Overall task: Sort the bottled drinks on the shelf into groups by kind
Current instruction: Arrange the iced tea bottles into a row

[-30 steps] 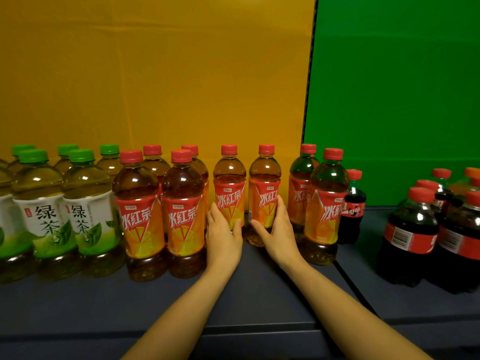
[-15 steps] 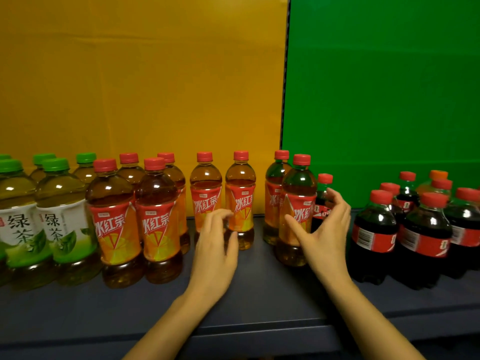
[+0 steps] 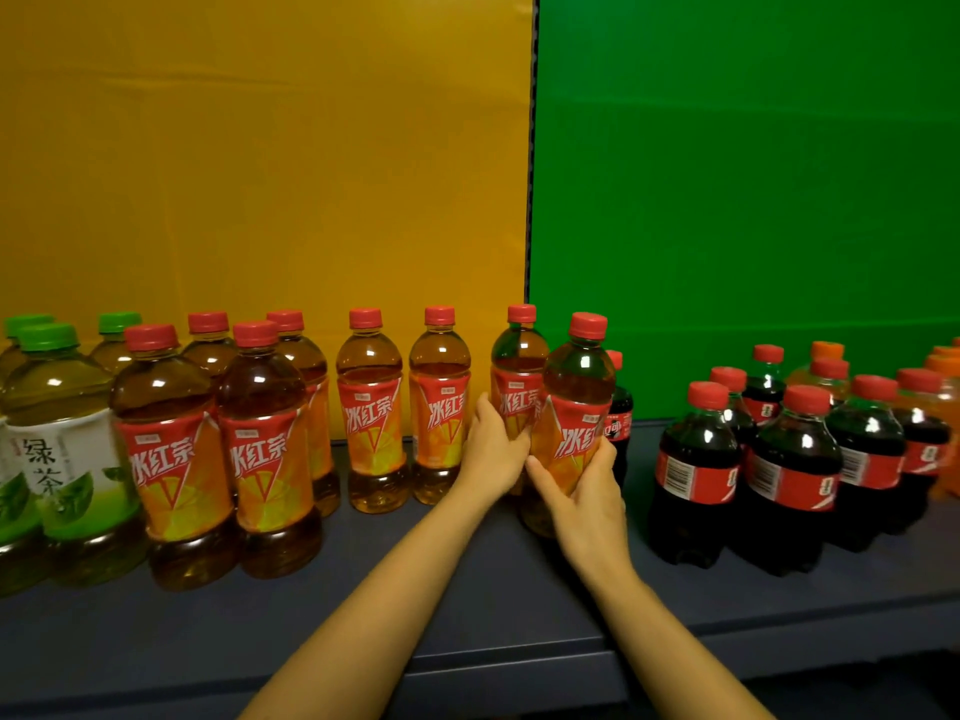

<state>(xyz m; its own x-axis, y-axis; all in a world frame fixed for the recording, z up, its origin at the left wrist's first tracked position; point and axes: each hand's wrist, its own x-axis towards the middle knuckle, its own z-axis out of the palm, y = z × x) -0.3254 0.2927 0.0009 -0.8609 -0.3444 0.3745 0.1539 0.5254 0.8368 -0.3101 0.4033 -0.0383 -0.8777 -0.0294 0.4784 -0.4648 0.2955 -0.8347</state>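
Several red-capped iced tea bottles with orange labels stand in the middle of the dark shelf [image 3: 467,605]. My left hand [image 3: 493,449] grips the rear iced tea bottle [image 3: 519,366] at its label. My right hand [image 3: 582,491] grips the front iced tea bottle [image 3: 576,397], which leans a little to the right. Two more iced tea bottles [image 3: 370,407] stand just left of my hands. Green tea bottles [image 3: 57,449] with green caps fill the far left. Cola bottles [image 3: 795,475] stand grouped on the right.
A small cola bottle [image 3: 618,413] stands right behind the bottle in my right hand. Orange-capped soda bottles [image 3: 940,387] sit at the far right. Yellow and green panels [image 3: 530,200] back the shelf. Bare shelf lies along the front edge.
Both hands left the two middle iced tea bottles, moved right, and now each grips one of the right pair. The view has shifted right.
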